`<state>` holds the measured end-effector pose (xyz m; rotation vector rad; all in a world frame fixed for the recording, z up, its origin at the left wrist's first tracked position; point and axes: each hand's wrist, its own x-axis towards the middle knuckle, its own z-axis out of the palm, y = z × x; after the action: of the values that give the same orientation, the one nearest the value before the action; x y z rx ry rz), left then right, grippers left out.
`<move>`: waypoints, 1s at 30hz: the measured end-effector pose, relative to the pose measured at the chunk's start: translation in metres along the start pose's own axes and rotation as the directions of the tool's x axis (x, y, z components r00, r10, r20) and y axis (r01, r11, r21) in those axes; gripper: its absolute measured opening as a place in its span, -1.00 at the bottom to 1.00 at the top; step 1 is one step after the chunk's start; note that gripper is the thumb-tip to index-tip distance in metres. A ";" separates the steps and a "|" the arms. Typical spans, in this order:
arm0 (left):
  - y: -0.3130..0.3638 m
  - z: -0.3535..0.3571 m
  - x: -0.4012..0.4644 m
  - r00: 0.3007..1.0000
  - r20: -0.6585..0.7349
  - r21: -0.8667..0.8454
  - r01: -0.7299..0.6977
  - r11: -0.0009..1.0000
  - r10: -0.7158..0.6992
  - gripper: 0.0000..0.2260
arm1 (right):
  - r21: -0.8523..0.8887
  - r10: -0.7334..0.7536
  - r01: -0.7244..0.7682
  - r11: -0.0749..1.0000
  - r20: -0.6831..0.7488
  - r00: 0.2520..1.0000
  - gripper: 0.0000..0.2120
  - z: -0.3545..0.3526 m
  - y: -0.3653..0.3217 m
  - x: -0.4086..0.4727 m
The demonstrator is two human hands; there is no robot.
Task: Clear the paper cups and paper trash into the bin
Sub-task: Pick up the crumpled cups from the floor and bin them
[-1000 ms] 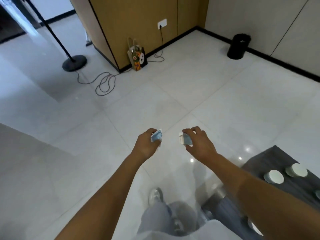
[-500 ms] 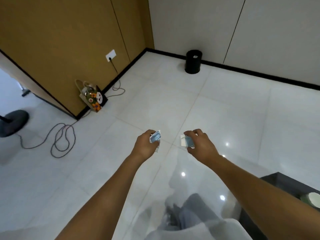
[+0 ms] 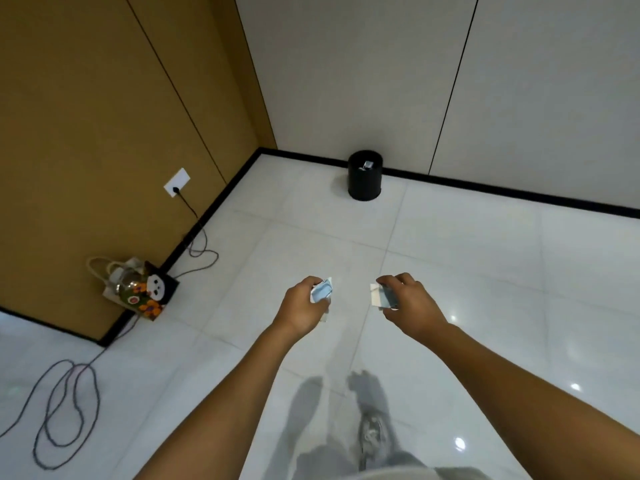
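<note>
My left hand [image 3: 304, 303] grips a crumpled blue-and-white piece of paper [image 3: 322, 291] out in front of me. My right hand [image 3: 407, 301] holds a second blue-and-white paper piece [image 3: 381, 296] between thumb and fingers. Both hands hang over the white tiled floor, about a hand's width apart. A black round bin [image 3: 364, 181] stands on the floor against the far white wall, ahead and slightly right. A small light scrap [image 3: 367, 165] shows inside its mouth.
A patterned tote bag [image 3: 138, 289] leans on the brown wall panel at left. A dark cable [image 3: 65, 410] runs from the wall socket [image 3: 176, 182] and loops over the floor at lower left. My legs and a shoe [image 3: 372, 433] show below.
The view has swung right and moved forward: the bin now sits closer and nearer the centre, and the dark table with cups has left the view. Both hands keep their papers.
</note>
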<state>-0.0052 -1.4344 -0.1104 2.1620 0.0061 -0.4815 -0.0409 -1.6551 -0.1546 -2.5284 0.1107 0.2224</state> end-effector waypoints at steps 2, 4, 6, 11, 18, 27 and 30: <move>0.017 -0.016 0.051 1.000 -0.018 0.012 -0.007 1.000 0.007 -0.78 | 0.004 -0.005 0.005 1.000 -0.024 1.000 -0.49 -0.018 -0.005 0.054; 0.030 -0.030 0.100 1.000 -0.027 0.033 -0.002 0.999 0.003 -0.77 | 0.007 -0.006 0.006 1.000 -0.023 1.000 -0.48 -0.030 -0.009 0.103; 0.040 -0.044 0.152 1.000 -0.024 0.041 -0.001 0.999 0.002 -0.77 | 0.021 -0.002 0.002 1.000 -0.020 1.000 -0.48 -0.038 -0.011 0.154; 0.062 -0.078 0.296 0.999 0.002 0.078 -0.040 0.996 0.040 -0.77 | 0.016 0.032 -0.031 0.999 -0.047 0.998 -0.46 -0.053 -0.012 0.289; 0.124 -0.138 0.481 0.992 0.066 0.153 -0.117 0.981 0.108 -0.73 | 0.064 0.128 -0.122 0.991 -0.100 0.987 -0.45 -0.091 -0.027 0.456; 0.204 -0.138 0.688 0.968 0.199 0.242 -0.202 0.949 0.155 -0.70 | 0.087 0.237 -0.230 0.969 -0.083 0.968 -0.43 -0.138 0.015 0.645; 0.232 -0.133 0.763 0.967 0.206 0.241 -0.197 0.950 0.149 -0.70 | 0.100 0.260 -0.250 0.963 -0.097 0.961 -0.43 -0.160 0.034 0.716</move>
<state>0.7866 -1.5993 -0.1205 2.3374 -0.3676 -0.6064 0.6797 -1.7955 -0.1752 -2.4345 0.4819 0.1763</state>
